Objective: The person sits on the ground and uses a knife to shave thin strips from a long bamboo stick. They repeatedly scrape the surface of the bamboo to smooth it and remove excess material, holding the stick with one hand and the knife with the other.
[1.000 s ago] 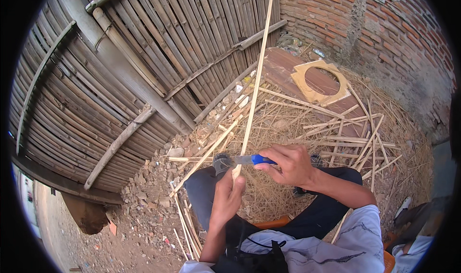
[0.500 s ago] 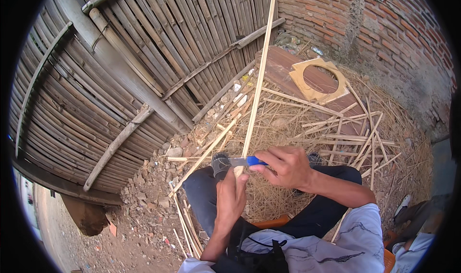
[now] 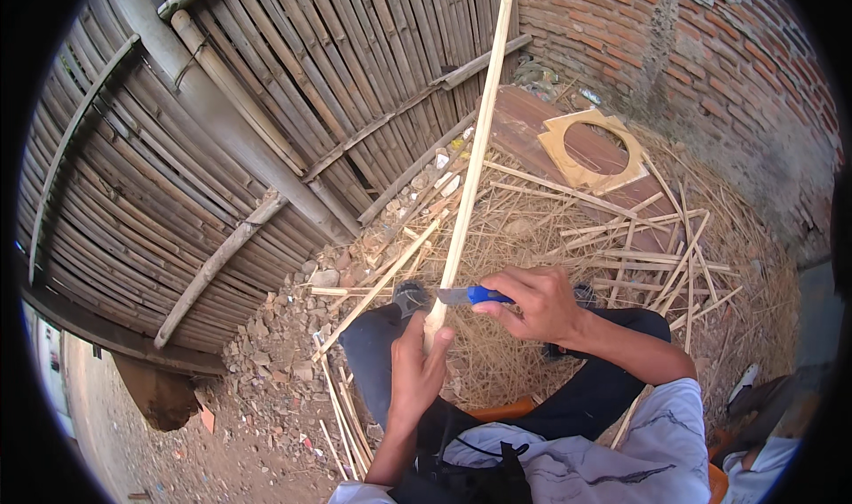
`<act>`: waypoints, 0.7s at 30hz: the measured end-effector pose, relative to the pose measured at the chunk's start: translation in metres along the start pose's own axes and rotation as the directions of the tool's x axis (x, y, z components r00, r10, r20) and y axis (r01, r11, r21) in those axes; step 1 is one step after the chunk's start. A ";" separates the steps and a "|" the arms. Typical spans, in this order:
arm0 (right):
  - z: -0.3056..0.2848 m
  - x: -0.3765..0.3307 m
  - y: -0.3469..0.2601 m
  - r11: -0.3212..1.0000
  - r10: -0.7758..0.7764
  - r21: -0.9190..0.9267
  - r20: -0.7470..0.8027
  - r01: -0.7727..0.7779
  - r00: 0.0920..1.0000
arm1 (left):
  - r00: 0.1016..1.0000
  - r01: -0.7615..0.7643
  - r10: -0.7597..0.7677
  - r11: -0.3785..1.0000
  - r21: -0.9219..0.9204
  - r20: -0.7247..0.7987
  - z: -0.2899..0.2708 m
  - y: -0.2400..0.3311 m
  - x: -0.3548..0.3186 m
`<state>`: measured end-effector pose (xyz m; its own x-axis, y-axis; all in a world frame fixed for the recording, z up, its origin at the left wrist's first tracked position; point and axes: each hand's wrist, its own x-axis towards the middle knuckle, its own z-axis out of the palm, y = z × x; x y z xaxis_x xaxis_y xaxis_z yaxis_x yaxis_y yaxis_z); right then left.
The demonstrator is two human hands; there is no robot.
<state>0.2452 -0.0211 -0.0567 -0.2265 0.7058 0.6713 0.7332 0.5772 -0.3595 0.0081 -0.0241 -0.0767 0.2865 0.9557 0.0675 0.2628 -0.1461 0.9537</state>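
Observation:
My left hand (image 3: 417,366) is closed round the near end of a long, pale bamboo strip (image 3: 474,167), which slants up and away toward the corner of the walls. In my right hand (image 3: 537,304) is a knife (image 3: 490,295) with a blue handle, gripped with its blade pointing left. The blade lies across the strip a short way beyond my left fingers. Both hands are above my lap, between my bent knees.
Split strips (image 3: 639,260) and straw-like shavings (image 3: 515,238) litter the ground ahead. A brown board (image 3: 524,127) carries a flat piece with a round hole (image 3: 555,153). A bamboo wall (image 3: 293,105) stands left, a brick wall (image 3: 603,34) behind. Another person's leg (image 3: 763,406) shows at right.
The knife has shifted slightly right, and less of its blade sticks out past the strip's left side. The strip's far end has dipped a little. My left hand has edged left.

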 end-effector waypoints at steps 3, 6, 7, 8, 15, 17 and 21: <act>0.011 -0.008 -0.009 0.999 -0.045 0.007 0.043 0.044 0.998 | 0.998 -0.048 0.047 0.998 -0.030 -0.028 0.004 0.003 0.003; 0.013 -0.007 -0.015 0.998 -0.062 -0.004 0.060 0.063 0.996 | 0.991 -0.108 0.112 0.993 0.051 -0.073 0.008 0.003 0.005; 0.014 -0.007 -0.015 0.998 -0.064 -0.007 0.055 0.065 0.996 | 0.989 -0.115 0.121 0.991 0.072 -0.087 0.010 0.005 0.005; 0.015 -0.007 -0.015 0.998 -0.066 -0.010 0.050 0.066 0.997 | 0.986 -0.121 0.130 0.988 0.094 -0.100 0.010 0.006 0.005; 0.011 -0.001 -0.008 0.995 -0.062 -0.079 0.007 0.062 0.998 | 0.995 -0.015 0.023 0.996 0.087 -0.095 0.011 0.006 0.006; 0.006 0.001 -0.009 0.992 -0.069 -0.102 0.032 0.072 0.997 | 0.995 -0.027 0.037 0.994 0.108 -0.090 0.010 0.003 0.005; -0.010 0.017 0.027 0.981 0.068 -0.170 -0.161 -0.096 0.985 | 0.998 0.033 -0.025 0.989 0.145 -0.059 0.005 0.006 -0.002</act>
<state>0.2669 0.0024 -0.0484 -0.0695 0.6679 0.7410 0.8500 0.4285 -0.3065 0.0134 -0.0282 -0.0724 0.2253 0.9724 0.0609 0.4034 -0.1500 0.9027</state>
